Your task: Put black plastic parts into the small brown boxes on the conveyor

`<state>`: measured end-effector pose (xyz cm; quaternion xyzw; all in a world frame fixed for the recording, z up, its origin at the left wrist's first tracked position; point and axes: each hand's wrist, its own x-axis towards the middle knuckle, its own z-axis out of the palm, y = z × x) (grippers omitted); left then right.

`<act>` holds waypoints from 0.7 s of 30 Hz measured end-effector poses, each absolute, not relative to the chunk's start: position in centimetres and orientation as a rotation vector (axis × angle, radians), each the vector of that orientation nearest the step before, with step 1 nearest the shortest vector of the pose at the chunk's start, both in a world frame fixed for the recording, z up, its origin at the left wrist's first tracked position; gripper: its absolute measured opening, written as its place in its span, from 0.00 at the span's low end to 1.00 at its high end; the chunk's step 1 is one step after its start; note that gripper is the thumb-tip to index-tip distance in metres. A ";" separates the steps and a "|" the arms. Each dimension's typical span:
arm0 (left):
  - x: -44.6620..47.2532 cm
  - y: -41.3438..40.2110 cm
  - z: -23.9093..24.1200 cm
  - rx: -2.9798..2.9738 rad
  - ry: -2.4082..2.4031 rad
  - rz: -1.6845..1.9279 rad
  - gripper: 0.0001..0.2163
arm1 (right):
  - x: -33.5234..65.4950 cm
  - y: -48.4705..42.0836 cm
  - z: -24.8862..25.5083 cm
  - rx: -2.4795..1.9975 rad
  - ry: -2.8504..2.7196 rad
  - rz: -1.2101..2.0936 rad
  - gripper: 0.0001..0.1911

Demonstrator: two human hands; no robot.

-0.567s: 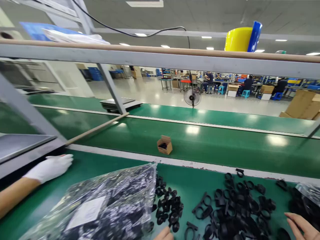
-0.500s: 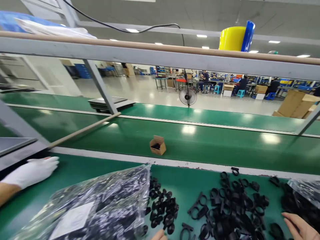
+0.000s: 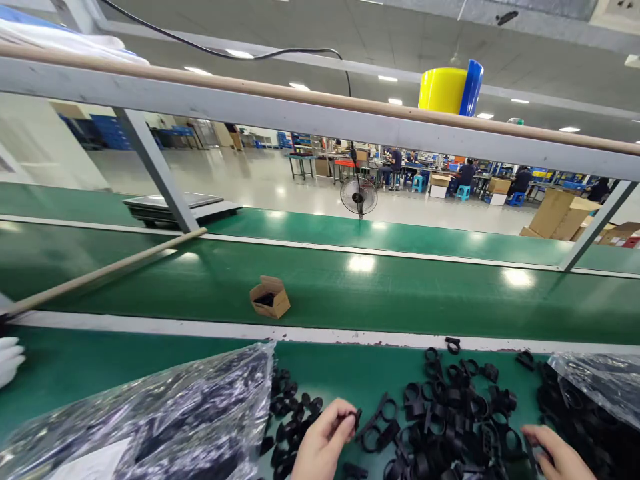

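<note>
My left hand (image 3: 325, 441) pinches a small black plastic part (image 3: 357, 419) between thumb and fingertips. It is just right of a scatter of small round black parts (image 3: 285, 430). At the lower right, my right hand (image 3: 560, 455) has its fingers curled on a thin black part (image 3: 530, 456), mostly covered by the fingers. Between the hands lies a loose heap of black ring clips (image 3: 450, 427) on the green work surface (image 3: 330, 370). A darker pile of black parts (image 3: 575, 407) sits right of the heap, partly under clear plastic.
A large clear bag (image 3: 200, 407) of black parts lies at the left. Beyond the pale ledge, a small open cardboard box (image 3: 270, 300) with black pieces stands on the green belt (image 3: 400, 293). Another person's white-gloved hand (image 3: 9, 360) shows at the left edge. A wooden rod (image 3: 110, 270) crosses the belt.
The view has turned right. My left hand has risen into view with the small part. The cardboard box has shifted left relative to the bag, and the gloved hand is mostly out of view.
</note>
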<state>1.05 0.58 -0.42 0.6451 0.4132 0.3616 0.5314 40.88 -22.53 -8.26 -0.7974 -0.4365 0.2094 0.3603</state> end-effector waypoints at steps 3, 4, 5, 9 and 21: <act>4.0 2.1 -1.3 1.372 0.998 0.973 0.20 | 41.4 -19.7 -6.3 -1.992 -1.077 0.442 0.20; 4.9 2.6 -1.5 1.347 0.995 0.995 0.20 | 41.7 -18.5 -5.9 -1.972 -1.048 0.390 0.20; 5.6 2.9 -1.6 1.337 0.986 1.005 0.20 | 42.2 -17.1 -5.6 -1.947 -1.020 0.355 0.20; 6.8 3.8 -2.6 1.362 0.956 0.977 0.20 | 43.9 -11.2 -6.1 -1.806 -0.934 0.408 0.24; 7.1 5.0 -3.9 1.247 1.009 0.958 0.22 | 37.5 -2.0 -6.0 -1.488 -1.256 0.990 0.26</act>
